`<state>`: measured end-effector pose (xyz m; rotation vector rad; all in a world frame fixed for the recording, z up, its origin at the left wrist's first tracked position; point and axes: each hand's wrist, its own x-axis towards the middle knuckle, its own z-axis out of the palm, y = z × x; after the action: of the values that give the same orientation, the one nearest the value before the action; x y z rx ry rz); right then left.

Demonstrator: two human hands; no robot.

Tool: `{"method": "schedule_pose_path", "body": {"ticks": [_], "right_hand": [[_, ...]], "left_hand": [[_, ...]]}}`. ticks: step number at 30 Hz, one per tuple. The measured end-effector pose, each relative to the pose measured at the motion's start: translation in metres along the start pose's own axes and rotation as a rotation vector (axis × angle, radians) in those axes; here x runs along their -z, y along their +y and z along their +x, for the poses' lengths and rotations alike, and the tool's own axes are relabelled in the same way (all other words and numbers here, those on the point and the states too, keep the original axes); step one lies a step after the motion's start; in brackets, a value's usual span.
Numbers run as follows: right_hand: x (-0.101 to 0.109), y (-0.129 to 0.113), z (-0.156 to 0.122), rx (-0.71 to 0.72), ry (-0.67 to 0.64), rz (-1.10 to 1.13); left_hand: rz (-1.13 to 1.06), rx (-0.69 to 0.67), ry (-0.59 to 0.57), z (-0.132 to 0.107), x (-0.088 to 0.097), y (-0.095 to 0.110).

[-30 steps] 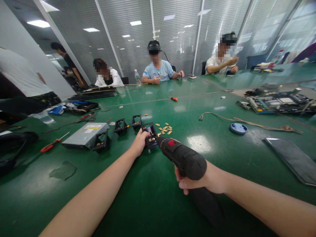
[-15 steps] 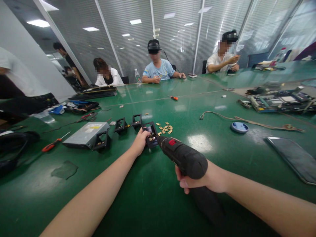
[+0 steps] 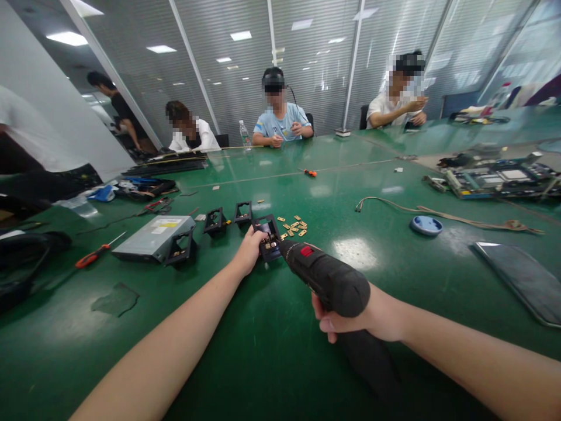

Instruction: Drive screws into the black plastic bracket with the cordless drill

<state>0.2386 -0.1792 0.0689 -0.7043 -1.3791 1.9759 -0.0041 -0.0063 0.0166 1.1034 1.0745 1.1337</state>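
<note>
My left hand (image 3: 250, 248) is closed on a small black bracket (image 3: 267, 235) that rests on the green table (image 3: 272, 345). My right hand (image 3: 355, 320) is wrapped round the grip of a black electric screwdriver (image 3: 328, 279) with a red switch. Its tip points into the bracket. Several small brass plates (image 3: 294, 226) lie scattered just beyond the bracket. Two more black brackets (image 3: 227, 217) stand to the left of it.
A grey drive unit (image 3: 151, 237) with a bracket against it lies at the left, next to a red screwdriver (image 3: 97, 253). A blue round lid (image 3: 425, 224), a cable (image 3: 438, 214), a dark panel (image 3: 521, 279) and a circuit board (image 3: 497, 178) lie right. Other people sit at the far side.
Both hands, the bracket and the screwdriver stay in place. The view has shifted slightly. The person in the blue shirt across the table has moved a hand.
</note>
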Motion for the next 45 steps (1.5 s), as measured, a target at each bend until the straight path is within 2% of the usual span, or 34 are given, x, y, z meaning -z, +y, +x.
{"method": "schedule_pose_path", "body": {"ticks": [18,35,45], "right_hand": [[-0.0032,-0.0027,0.0003,0.049,0.006,0.009],[-0.0011,-0.0003,0.0002,0.045,-0.008,0.004],[-0.0008,-0.0017,-0.0002,0.041,0.001,-0.014]], "left_hand": [[-0.002,-0.003,0.007,-0.0015,-0.0024,0.0016],[0.01,-0.018,-0.018,0.0016,0.0,-0.0014],[0.014,-0.021,0.007,-0.0005,-0.0016,0.0007]]}}
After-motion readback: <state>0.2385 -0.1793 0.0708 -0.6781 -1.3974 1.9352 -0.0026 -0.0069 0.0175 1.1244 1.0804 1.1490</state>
